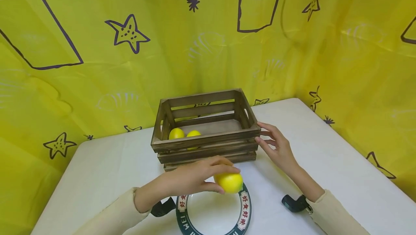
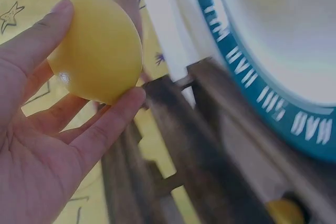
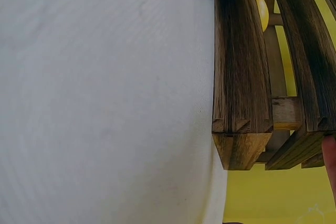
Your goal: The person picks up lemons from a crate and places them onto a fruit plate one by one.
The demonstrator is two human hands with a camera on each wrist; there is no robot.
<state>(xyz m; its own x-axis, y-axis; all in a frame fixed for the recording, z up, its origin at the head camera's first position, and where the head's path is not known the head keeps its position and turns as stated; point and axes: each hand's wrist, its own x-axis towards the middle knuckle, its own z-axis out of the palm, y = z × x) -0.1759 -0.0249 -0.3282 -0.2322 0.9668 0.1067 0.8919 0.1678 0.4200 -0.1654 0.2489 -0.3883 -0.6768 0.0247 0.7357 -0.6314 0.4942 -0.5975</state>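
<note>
A yellow lemon [image 1: 230,183] is gripped between the thumb and fingers of my left hand [image 1: 201,173], above the far part of a round plate [image 1: 246,206] with a dark green rim and red characters. The left wrist view shows this lemon [image 2: 100,51] at close range, with fingertips around its sides. Behind the plate stands a brown slatted wooden crate [image 1: 224,138]. Two more lemons lie inside at its left end, one lemon [image 1: 176,133] beside another lemon [image 1: 194,133]. My right hand [image 1: 276,146] touches the crate's right front corner with extended fingers; in the right wrist view only a fingertip [image 3: 329,156] shows.
Everything stands on a white table [image 1: 113,170]. A yellow curtain [image 1: 162,47] with dark starfish drawings hangs behind it and on the right. Black devices are worn at both wrists, the right device [image 1: 294,203] close to the tabletop.
</note>
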